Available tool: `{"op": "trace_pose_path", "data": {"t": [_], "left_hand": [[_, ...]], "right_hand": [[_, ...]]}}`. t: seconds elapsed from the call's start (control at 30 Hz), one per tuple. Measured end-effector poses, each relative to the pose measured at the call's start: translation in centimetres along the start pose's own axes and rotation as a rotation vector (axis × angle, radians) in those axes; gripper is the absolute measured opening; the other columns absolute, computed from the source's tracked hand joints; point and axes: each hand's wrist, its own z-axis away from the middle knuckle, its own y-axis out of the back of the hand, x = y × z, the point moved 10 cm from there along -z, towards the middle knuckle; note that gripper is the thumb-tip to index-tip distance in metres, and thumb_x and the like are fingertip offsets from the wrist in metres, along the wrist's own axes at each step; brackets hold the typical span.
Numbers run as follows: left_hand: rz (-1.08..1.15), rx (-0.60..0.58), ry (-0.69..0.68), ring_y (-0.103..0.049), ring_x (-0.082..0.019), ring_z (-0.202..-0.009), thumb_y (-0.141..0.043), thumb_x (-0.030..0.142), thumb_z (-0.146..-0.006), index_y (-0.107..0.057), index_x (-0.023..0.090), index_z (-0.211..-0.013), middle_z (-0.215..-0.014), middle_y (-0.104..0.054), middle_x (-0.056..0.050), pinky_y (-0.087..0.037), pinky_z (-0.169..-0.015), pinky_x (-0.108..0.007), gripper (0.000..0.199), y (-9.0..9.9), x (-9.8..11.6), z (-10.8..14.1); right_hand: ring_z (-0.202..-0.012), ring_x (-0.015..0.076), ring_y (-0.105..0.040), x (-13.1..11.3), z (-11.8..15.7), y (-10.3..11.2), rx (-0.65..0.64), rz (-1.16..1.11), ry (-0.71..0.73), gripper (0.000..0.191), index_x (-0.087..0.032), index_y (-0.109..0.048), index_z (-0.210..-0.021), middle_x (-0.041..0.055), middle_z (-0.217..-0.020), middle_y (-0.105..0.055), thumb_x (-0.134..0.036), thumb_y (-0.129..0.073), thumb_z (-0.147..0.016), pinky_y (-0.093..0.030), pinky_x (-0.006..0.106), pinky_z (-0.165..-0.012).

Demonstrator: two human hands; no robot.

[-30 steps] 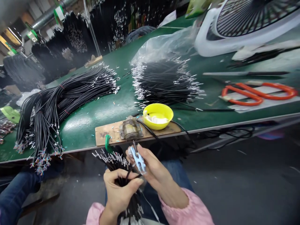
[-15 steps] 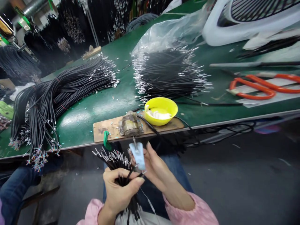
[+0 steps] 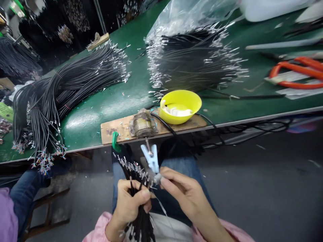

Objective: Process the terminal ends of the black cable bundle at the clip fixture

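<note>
My left hand (image 3: 133, 200) is closed around a bundle of black cables (image 3: 140, 223) with bare silvery ends, held upright over my lap. Just right of it, my right hand (image 3: 181, 190) pinches a small grey lump (image 3: 157, 178) between thumb and fingertips; its exact kind is unclear. That lump sits at the lower end of a light-blue clothespin (image 3: 152, 159), which hangs from the metal shaft of a small motor (image 3: 143, 124). A thin white strand (image 3: 161, 206) runs down between my hands.
The motor is on a wooden board (image 3: 116, 131) at the green table's edge, with a green clamp (image 3: 115, 142). Beside it stands a yellow bowl (image 3: 180, 107) with white pieces. Cable bundles (image 3: 83, 74), a cable pile (image 3: 191, 64) and orange-handled scissors (image 3: 290, 75) lie behind.
My right hand has come from behind the clothespin to its lower end, its fingers now pinched. The clothespin has turned on the shaft. My left hand still grips the cables; the view has shifted.
</note>
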Motion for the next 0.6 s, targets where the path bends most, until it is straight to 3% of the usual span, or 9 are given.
{"op": "trace_pose_path", "data": {"t": [0.4, 0.6], "left_hand": [[0.198, -0.032, 0.104, -0.042, -0.006, -0.032, -0.079, 0.053, -0.05, -0.051, 0.016, -0.054, -0.05, -0.057, -0.002, -0.033, -0.035, -0.024, 0.047, -0.4, -2.1, 0.5], [0.273, -0.065, 0.133, -0.042, -0.005, -0.031, -0.08, 0.048, -0.051, -0.052, 0.015, -0.058, -0.052, -0.059, -0.001, -0.034, -0.034, -0.021, 0.044, -0.8, -3.0, 0.3]], "right_hand": [[-0.054, 0.0181, -0.054, -3.1, 0.8, -0.1, 0.018, 0.067, 0.235, 0.016, -0.022, -0.072, -0.071, 0.0037, -0.056, -0.06, -0.027, -0.061, -0.08, -0.045, 0.028, -0.05], [-0.052, 0.0179, -0.055, -3.2, 0.8, 0.3, 0.023, 0.062, 0.246, 0.021, -0.02, -0.069, -0.065, 0.0041, -0.055, -0.06, -0.029, -0.06, -0.081, -0.046, 0.029, -0.049]]}}
